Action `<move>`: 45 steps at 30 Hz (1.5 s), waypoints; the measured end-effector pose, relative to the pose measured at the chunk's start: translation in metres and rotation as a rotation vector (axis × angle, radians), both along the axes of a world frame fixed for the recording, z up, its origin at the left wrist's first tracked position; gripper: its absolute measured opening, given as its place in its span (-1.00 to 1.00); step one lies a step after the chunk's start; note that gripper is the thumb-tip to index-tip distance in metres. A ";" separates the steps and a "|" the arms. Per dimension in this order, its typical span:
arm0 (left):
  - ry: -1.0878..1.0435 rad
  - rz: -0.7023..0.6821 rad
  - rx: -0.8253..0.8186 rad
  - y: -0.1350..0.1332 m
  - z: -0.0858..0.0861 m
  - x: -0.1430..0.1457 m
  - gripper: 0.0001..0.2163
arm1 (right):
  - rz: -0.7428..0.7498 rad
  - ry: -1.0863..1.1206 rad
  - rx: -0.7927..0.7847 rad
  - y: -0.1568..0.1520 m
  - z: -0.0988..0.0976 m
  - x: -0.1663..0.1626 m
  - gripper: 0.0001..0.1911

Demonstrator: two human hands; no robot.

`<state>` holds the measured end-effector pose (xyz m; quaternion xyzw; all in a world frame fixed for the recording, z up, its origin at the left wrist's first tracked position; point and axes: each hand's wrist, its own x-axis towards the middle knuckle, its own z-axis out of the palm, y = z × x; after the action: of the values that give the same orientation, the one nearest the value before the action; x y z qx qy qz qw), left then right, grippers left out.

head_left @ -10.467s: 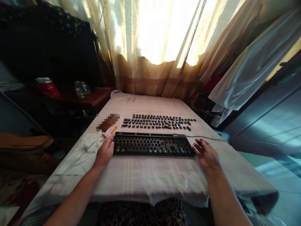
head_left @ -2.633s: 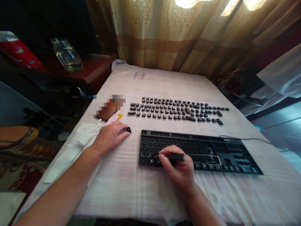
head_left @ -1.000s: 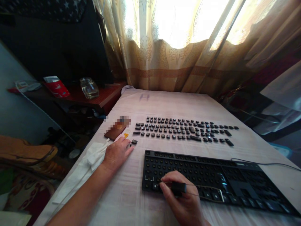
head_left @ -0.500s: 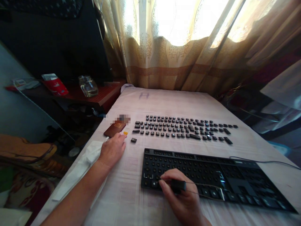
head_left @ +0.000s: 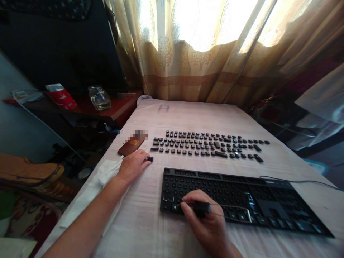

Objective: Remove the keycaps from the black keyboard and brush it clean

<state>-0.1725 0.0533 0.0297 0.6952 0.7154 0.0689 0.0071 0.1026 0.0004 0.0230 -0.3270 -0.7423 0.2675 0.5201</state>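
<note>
Patterned curtains (head_left: 193, 77) glow with window light beyond the far edge of my table, which is covered by a pale tablecloth (head_left: 145, 204). A glass jar (head_left: 100, 99) and a red container (head_left: 62, 97) stand on the desk at my left.

The keyboard (head_left: 231, 186) lies flat near me, right of centre, most of its switches bare and a bottom row of keys in place. Past it, loose keycaps (head_left: 202, 147) lie in rows. My right hand (head_left: 205, 218) grips a wire keycap puller (head_left: 201, 208) by its black block, over the keyboard's lower left; I can't tell whether its hidden tip touches a switch. My left hand (head_left: 133, 165) pinches 1 black keycap (head_left: 151, 159) near a flat brown object (head_left: 131, 146), perhaps a phone; whether the cap is off the cloth I can't tell.

I'd expect that cap to be light, stiff and a little slippery, best taken by 2 opposite side walls. The puller's wires look springy, so the block is the sound hold. The keyboard should be rigid, its bare switches fragile; I'd hold it by the end frames.

The keyboard's long axis runs left to right, slanting nearer me at the number-pad end. The puller lies roughly along it, 1 wire loop pointing right, the other end at my fingertips, leftward.
</note>
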 end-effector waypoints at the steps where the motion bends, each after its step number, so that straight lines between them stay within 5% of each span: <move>1: -0.002 -0.004 0.001 0.000 0.000 0.000 -0.85 | -0.003 0.004 0.001 0.000 0.000 0.000 -0.91; 14: -0.118 -0.071 0.165 -0.010 -0.004 0.001 -0.74 | -0.093 -0.038 -0.214 0.007 -0.012 0.016 -0.97; 24: -0.319 -0.438 0.278 -0.040 -0.019 0.030 -0.68 | 0.045 -0.241 -0.108 0.000 -0.005 0.018 -0.94; 45: -0.393 -0.460 0.128 -0.038 -0.035 0.030 -0.62 | 0.094 -0.535 -0.094 0.005 0.005 0.013 -0.91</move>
<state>-0.1427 0.0154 -0.0057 0.8114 0.5182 0.2437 0.1171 0.1159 0.0057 0.0278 -0.3752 -0.8543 0.2296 0.2769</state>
